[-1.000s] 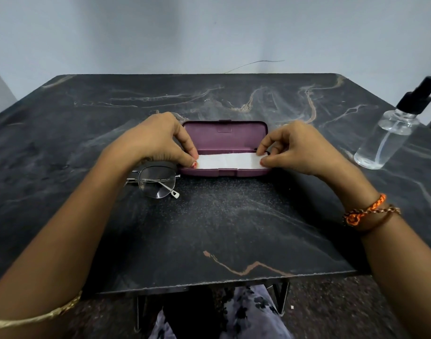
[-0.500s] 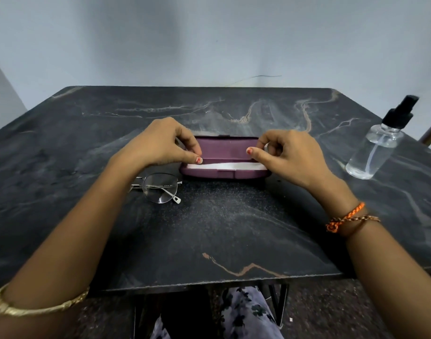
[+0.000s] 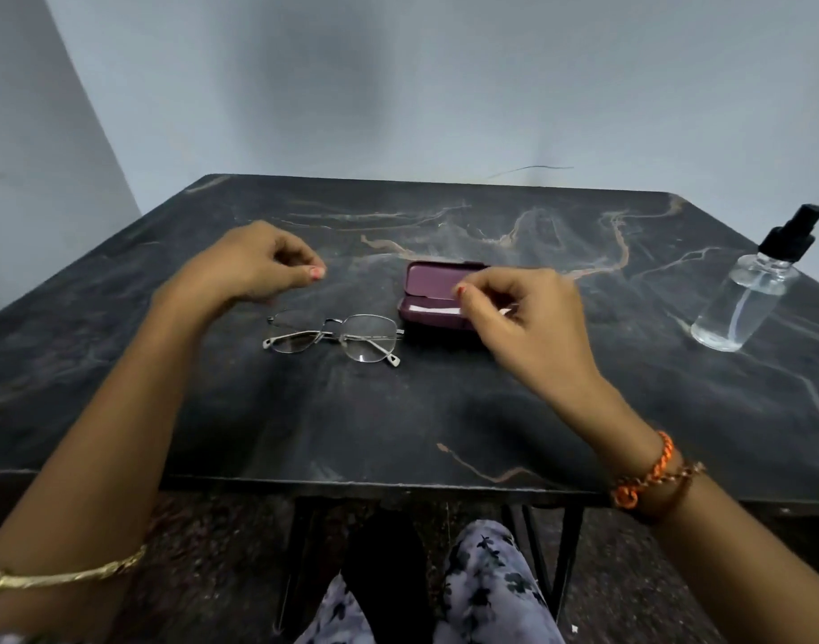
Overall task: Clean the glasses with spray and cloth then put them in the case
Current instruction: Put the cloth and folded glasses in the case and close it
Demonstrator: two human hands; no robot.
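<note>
Glasses (image 3: 335, 337), one folded pair, are lying on the dark counter (image 3: 398, 434) just left of one open maroon case (image 3: 438, 295); one spray bottle (image 3: 751, 290) is standing far right; right hand (image 3: 523, 318) is pinching one white cloth (image 3: 438, 310) in the case; left hand (image 3: 254, 267) is hovering loosely curled, holding nothing.

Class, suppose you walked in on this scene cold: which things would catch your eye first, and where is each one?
Probably the open purple case at mid-table, a white cloth inside it, with the right hand hovering over it. Just left of the case lie folded metal-framed glasses. A clear spray bottle stands far right.
</note>
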